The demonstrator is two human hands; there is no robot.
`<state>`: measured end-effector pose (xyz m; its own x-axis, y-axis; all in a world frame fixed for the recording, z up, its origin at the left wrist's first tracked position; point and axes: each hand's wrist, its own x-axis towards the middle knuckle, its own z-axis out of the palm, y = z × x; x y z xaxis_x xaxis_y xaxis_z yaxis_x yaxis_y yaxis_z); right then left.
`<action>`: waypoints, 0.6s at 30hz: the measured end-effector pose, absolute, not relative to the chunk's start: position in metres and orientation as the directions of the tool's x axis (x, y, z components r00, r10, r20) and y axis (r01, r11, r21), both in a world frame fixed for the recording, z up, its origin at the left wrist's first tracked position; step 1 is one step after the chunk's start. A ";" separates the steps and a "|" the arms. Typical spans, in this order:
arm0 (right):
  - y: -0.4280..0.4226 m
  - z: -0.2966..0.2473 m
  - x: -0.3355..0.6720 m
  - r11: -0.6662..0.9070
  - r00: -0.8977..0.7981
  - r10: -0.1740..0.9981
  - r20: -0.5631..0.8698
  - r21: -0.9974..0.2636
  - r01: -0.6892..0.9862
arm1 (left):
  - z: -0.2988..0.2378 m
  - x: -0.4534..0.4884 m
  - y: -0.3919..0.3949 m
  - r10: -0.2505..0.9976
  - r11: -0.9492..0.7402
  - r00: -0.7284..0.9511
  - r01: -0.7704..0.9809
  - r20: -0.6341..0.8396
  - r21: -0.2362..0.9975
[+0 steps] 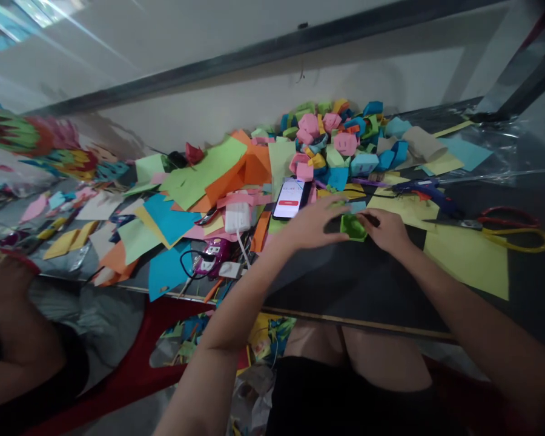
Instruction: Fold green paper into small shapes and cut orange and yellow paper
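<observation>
A small folded green paper piece (353,226) rests on the dark table (372,284) between my two hands. My left hand (315,222) lies beside it with fingers stretched out, their tips touching its left side. My right hand (386,231) is closed, pinching the green piece's right edge. Just behind my hands lies a phone (290,198) with a lit screen. Beyond it rises a heap of folded paper shapes (336,142) in pink, blue and green.
Loose coloured paper sheets (200,181) cover the table's left. A yellow sheet (470,257), yellow-handled scissors (513,233) and a blue glue gun (429,192) lie right. A white charger (237,217) and cables sit left of the phone. Another person's arm (9,309) shows at far left.
</observation>
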<state>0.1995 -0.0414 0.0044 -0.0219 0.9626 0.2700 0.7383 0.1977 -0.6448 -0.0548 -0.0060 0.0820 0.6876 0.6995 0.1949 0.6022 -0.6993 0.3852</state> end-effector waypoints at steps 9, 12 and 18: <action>-0.040 0.008 0.203 0.200 0.055 0.941 0.334 -0.680 0.706 | 0.025 -0.005 0.004 0.549 -0.814 0.789 0.429 0.276 0.392; -0.038 0.009 0.202 0.215 0.043 0.938 0.343 -0.678 0.703 | 0.020 -0.001 -0.002 0.532 -0.839 0.778 0.431 0.335 0.332; -0.038 0.009 0.199 0.193 0.074 0.941 0.330 -0.704 0.683 | 0.011 0.002 -0.011 0.556 -0.831 0.749 0.487 0.361 0.270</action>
<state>0.1986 -0.0379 0.0087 0.0739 0.9411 0.3298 0.6832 0.1932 -0.7042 0.0023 -0.0105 0.0115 0.7487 0.5560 0.3609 0.4867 -0.8308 0.2701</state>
